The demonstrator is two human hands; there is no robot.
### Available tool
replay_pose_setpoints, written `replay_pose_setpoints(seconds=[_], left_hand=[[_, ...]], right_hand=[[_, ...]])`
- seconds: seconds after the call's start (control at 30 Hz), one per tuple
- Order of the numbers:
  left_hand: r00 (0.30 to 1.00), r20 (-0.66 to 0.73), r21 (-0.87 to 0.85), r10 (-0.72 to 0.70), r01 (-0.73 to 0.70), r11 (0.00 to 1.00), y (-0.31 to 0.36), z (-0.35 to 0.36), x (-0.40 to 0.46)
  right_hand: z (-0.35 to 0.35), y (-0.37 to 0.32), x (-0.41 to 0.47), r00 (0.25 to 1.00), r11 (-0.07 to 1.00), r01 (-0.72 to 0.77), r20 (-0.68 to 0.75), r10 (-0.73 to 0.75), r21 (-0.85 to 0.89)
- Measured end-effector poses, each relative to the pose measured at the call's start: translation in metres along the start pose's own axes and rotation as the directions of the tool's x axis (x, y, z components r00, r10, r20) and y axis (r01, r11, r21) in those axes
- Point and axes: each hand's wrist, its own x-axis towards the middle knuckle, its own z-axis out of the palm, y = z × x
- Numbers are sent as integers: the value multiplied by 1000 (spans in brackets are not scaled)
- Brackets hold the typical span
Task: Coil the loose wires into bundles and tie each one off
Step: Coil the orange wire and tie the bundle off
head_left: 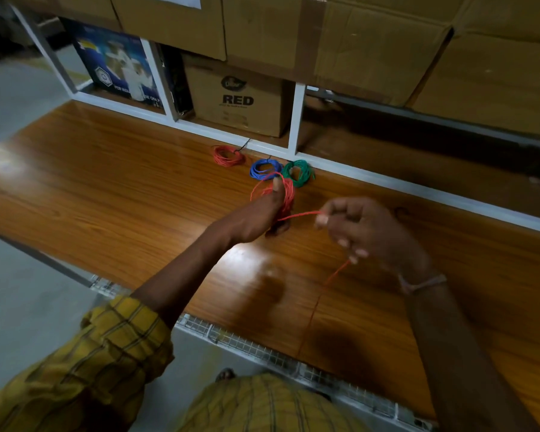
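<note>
Person winding red wire over wooden tabletop point(106, 182).
Left hand point(259, 213) fingers curled round partly wound red coil point(286, 194), thumb up; right hand point(365, 229) pinches the loose red strand point(300, 215). Tied red bundle point(229, 155), blue bundle point(265, 168), green bundle point(299, 173) lie behind, by the shelf frame.

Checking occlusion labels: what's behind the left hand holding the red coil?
Behind the left hand and its red wire coil lie a blue wire bundle and a green wire bundle on the wooden tabletop. The blue bundle's near edge is covered.
</note>
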Motion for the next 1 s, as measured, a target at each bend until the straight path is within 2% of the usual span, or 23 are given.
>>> replay_pose_setpoints(seconds=[0.1,0.2,0.3,0.37,0.43,0.53,0.7,0.77,0.8,0.87,0.9,0.93,1.0], left_hand=[[997,72,-82,33,-27,996,0,4,-9],[989,142,-233,49,-15,972,6,4,-18],[979,168,-358,116,-50,932,15,4,-23],[970,176,-437,169,-77,896,21,3,-22],[961,183,-514,207,-86,853,27,0,-18],[961,125,-634,245,-112,765,26,-5,-9],[971,-27,-751,239,-178,636,23,-14,4],[982,-103,-740,161,-184,647,21,-18,10],[981,-173,-671,83,-179,720,17,-20,13],[926,-368,-365,-77,-68,929,6,-22,23],[900,-427,-224,-90,-9,975,2,-22,26],[923,-380,-171,-63,-3,985,-2,-22,27],[978,-208,-179,-21,-17,984,-5,-20,26]], right_hand=[[-27,-5,8,997,987,64,-40,-59,150],[-40,5,26,987,962,93,-150,-55,258],[-38,27,51,964,983,69,-264,-23,169],[-27,45,65,957,991,57,-288,-20,120],[-9,64,76,954,986,33,-300,19,166],[24,86,79,951,962,-21,-290,103,271],[75,94,54,985,976,-131,-85,147,176],[85,83,42,987,980,-163,9,163,113],[88,76,37,985,983,-167,47,163,73],[85,59,27,980,985,-169,108,166,18],[80,51,23,977,985,-172,127,171,1],[73,43,19,977,986,-168,134,169,-15],[54,27,12,985,992,-123,113,126,-37]])
